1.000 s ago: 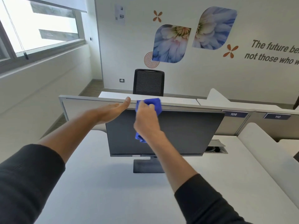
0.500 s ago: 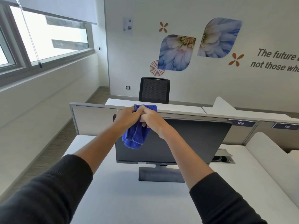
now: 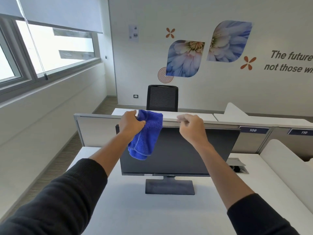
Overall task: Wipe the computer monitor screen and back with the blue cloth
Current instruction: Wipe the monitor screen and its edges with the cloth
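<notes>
A black monitor (image 3: 186, 150) with a dark screen stands on its flat base (image 3: 169, 186) on a white desk (image 3: 152, 209), facing me. My left hand (image 3: 131, 123) grips the blue cloth (image 3: 145, 138) at the monitor's top left corner; the cloth hangs down over the upper left of the screen. My right hand (image 3: 192, 127) hovers at the top edge near the middle, fingers loosely curled, holding nothing. The monitor's back is hidden.
A grey partition (image 3: 94, 129) runs behind the monitor, with labels 109 (image 3: 252, 130) and 110 (image 3: 304, 132). A cable hatch (image 3: 237, 165) lies open right of the monitor. A black chair (image 3: 162, 98) stands beyond. Windows line the left wall.
The cloth has passed from my right hand to my left. My right hand let go and moved right along the monitor's top edge.
</notes>
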Demonstrator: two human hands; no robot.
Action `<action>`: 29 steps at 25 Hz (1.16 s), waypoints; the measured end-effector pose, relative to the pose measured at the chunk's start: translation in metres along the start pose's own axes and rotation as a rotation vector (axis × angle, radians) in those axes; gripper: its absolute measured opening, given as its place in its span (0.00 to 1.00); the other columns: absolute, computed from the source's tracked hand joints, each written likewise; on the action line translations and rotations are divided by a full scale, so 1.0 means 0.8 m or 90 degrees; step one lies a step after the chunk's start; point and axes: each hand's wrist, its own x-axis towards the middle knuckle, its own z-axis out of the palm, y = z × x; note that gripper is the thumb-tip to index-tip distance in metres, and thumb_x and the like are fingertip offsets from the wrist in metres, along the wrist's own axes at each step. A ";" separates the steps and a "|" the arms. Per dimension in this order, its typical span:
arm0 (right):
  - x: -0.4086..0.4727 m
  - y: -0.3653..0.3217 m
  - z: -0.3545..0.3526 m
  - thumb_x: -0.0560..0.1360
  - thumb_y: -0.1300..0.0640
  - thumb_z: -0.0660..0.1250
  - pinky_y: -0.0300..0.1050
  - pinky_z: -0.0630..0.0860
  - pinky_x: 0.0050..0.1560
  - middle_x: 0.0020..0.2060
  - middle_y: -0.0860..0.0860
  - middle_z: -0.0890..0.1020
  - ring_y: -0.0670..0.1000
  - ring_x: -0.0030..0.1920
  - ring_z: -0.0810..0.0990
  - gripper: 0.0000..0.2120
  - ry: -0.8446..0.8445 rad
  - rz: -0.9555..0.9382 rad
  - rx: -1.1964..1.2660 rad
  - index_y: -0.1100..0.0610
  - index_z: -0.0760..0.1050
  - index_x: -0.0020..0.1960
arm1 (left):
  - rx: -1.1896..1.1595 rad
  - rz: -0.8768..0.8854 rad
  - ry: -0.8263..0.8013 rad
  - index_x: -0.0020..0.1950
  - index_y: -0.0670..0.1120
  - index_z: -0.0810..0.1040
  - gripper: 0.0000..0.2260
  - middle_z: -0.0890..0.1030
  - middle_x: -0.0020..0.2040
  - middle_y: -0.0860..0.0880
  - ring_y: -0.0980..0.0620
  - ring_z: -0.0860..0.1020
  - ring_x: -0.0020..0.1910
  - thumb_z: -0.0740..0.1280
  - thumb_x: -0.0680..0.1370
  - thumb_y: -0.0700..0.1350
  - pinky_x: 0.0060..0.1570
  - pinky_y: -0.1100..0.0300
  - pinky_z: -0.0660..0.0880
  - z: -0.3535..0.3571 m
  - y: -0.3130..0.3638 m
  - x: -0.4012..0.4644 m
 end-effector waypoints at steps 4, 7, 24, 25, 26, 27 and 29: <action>-0.018 0.051 -0.016 0.77 0.66 0.67 0.57 0.76 0.63 0.54 0.48 0.89 0.57 0.61 0.80 0.16 -0.030 -0.080 -0.199 0.55 0.87 0.59 | 0.056 0.002 0.070 0.42 0.45 0.81 0.05 0.84 0.41 0.46 0.41 0.82 0.45 0.72 0.74 0.35 0.36 0.56 0.71 -0.002 0.006 0.012; -0.025 0.069 -0.020 0.77 0.66 0.69 0.57 0.75 0.66 0.57 0.48 0.88 0.55 0.63 0.82 0.17 -0.029 -0.124 -0.235 0.55 0.86 0.62 | 0.042 0.025 0.092 0.46 0.43 0.84 0.08 0.81 0.42 0.50 0.42 0.80 0.47 0.68 0.75 0.31 0.39 0.56 0.71 -0.009 0.006 0.016; -0.040 0.097 -0.016 0.86 0.46 0.62 0.52 0.71 0.79 0.72 0.52 0.80 0.55 0.74 0.75 0.26 -0.063 -0.207 -0.289 0.58 0.73 0.79 | 0.450 0.255 0.089 0.57 0.42 0.81 0.22 0.84 0.54 0.43 0.40 0.79 0.56 0.60 0.86 0.59 0.70 0.41 0.70 0.060 -0.010 -0.053; -0.039 0.097 -0.016 0.86 0.45 0.61 0.52 0.71 0.79 0.72 0.51 0.80 0.54 0.74 0.75 0.25 -0.068 -0.208 -0.286 0.57 0.73 0.79 | 0.436 0.281 0.109 0.57 0.42 0.80 0.19 0.83 0.53 0.43 0.40 0.79 0.54 0.61 0.86 0.58 0.68 0.42 0.72 0.057 -0.022 -0.050; -0.038 0.098 -0.016 0.86 0.45 0.60 0.52 0.72 0.78 0.71 0.50 0.81 0.54 0.73 0.76 0.25 -0.071 -0.211 -0.282 0.56 0.74 0.79 | 0.413 0.309 0.120 0.55 0.42 0.79 0.17 0.83 0.51 0.43 0.40 0.78 0.52 0.62 0.86 0.55 0.64 0.44 0.73 0.053 -0.033 -0.048; -0.038 0.099 -0.017 0.86 0.45 0.59 0.52 0.72 0.77 0.71 0.50 0.81 0.54 0.72 0.76 0.25 -0.069 -0.215 -0.275 0.56 0.74 0.79 | 0.394 0.336 0.135 0.54 0.43 0.79 0.14 0.82 0.50 0.44 0.41 0.78 0.50 0.62 0.87 0.53 0.61 0.45 0.73 0.047 -0.045 -0.044; -0.037 0.101 -0.017 0.86 0.45 0.57 0.52 0.73 0.76 0.70 0.50 0.82 0.54 0.71 0.77 0.26 -0.059 -0.218 -0.256 0.56 0.75 0.78 | 0.374 0.354 0.172 0.52 0.43 0.78 0.12 0.82 0.48 0.45 0.42 0.77 0.49 0.61 0.87 0.50 0.59 0.46 0.73 0.030 -0.070 -0.035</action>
